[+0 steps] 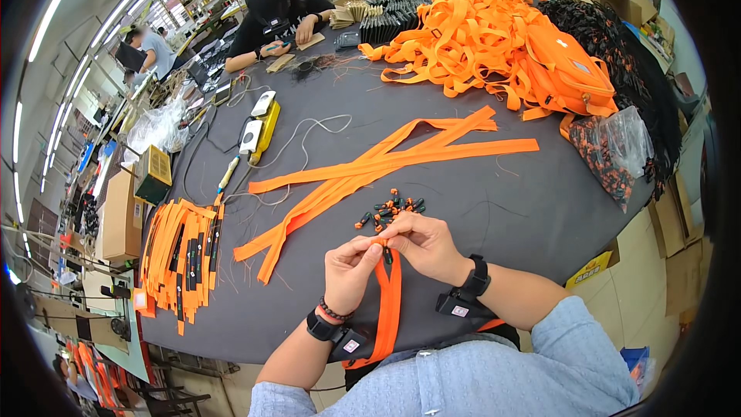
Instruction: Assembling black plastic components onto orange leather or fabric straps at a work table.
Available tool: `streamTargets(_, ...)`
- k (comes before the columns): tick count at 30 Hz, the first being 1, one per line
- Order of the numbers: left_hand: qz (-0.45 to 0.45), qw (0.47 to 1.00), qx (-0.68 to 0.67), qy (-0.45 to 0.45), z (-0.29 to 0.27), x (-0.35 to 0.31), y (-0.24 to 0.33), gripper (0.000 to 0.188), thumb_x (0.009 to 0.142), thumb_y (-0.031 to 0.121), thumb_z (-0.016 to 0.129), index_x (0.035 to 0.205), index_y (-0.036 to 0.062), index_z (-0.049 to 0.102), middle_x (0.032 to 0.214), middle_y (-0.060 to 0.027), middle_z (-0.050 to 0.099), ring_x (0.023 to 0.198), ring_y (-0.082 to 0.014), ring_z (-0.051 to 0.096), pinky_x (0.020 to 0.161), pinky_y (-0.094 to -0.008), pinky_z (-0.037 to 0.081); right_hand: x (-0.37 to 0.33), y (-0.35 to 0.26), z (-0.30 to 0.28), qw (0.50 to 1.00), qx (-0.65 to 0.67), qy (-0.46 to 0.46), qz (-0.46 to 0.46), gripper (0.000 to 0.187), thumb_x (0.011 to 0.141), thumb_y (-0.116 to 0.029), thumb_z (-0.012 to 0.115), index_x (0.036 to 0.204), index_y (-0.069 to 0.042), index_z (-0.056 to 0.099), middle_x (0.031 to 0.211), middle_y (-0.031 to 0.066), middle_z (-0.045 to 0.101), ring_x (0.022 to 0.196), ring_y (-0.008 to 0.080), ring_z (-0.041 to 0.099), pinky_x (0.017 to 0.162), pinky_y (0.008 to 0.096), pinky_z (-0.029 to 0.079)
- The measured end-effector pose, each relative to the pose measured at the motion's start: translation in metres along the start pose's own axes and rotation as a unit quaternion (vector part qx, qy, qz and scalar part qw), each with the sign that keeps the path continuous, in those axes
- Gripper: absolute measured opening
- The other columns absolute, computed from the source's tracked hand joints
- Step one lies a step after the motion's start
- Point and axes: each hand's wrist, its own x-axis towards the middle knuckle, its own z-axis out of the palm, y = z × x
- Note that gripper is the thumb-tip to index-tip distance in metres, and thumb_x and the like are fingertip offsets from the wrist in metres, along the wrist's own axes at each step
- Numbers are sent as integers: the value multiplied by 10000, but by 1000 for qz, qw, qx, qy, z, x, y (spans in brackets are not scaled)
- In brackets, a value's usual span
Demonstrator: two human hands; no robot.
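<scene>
My left hand [350,276] and my right hand [429,249] meet at the table's near side, fingers pinched together. Between them they hold the upper end of an orange zipper tape [387,310], which hangs down toward my lap over the table edge. A small black zipper pull [387,255] shows just below my fingertips; the slider itself is mostly covered by them. Right beyond my hands lies a small heap of black and orange zipper pulls [380,216]. Farther off, several long orange zipper tapes [351,177] lie crossed on the dark table [494,220].
Short orange and black strips [179,251] lie in rows at left, near a yellow-and-white power strip [260,127]. A big orange strap pile [471,38], an orange pouch [567,69] and a plastic bag of pulls [606,158] fill the far right. Two people work across the table.
</scene>
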Motion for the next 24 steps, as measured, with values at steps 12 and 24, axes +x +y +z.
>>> streamTargets(12,12,999,47,13,-4,2,0,112,907,3,611,1001,-43,652,946,-55,659,824,-83,582,726,-212,465,-2,3,4,994,-92,12,-55,65,881,-2,625,942,-18,640,838,43,600,778,108,577,725,246,486)
streamTargets(24,-62,995,-78,23,2,-6,4,113,904,-3,611,1010,-33,638,972,-72,662,851,-105,619,739,-241,506,3,-17,-4,994,-106,-34,-26,85,868,5,634,941,-22,668,830,48,613,804,143,596,745,248,482)
